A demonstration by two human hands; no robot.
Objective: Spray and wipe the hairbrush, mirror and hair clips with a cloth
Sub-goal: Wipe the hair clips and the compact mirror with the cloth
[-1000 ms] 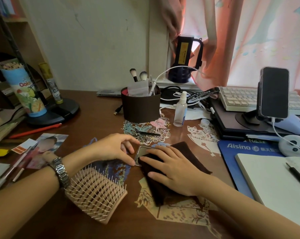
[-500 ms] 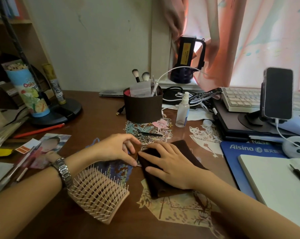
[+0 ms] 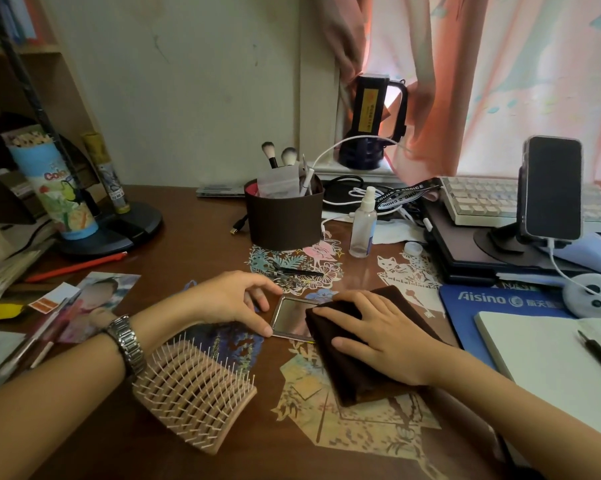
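Looks like I'm mid-mirror: left hand (image 3: 233,299) pinches the mirror (image 3: 290,317) mid-frame on the counter (image 3: 188,237), right hand (image 3: 378,336) flat on the cloth (image 3: 354,375) over its edge, hairbrush (image 3: 195,386) lower left, hair clips (image 3: 294,273) probably still waiting.

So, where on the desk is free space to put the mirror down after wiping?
Bare wood lies between the lamp base and brown holder, above the left hand. Right of the cloth is crowded: mouse pad, notebook.
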